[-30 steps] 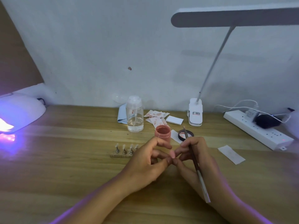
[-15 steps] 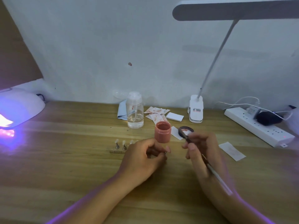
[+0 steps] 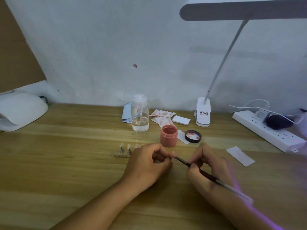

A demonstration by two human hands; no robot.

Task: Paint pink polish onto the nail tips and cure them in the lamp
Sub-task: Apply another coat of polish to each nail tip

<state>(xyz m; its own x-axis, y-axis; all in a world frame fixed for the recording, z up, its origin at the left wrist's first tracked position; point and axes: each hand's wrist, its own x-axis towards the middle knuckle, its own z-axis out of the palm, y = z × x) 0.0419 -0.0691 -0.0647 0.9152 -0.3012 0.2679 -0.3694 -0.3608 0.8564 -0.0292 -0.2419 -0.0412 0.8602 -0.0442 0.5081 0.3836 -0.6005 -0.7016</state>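
The lamp (image 3: 21,112) has gone dark, the left hand (image 3: 147,165) pinches a tip (image 3: 173,153) just before the pot (image 3: 168,136), and the right hand (image 3: 209,165), gripping the brush (image 3: 196,167), has brought its bristles back onto it, so painting resumes.

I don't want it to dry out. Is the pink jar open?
Open. The jar is uncovered; its black lid lies beside it, inside up.
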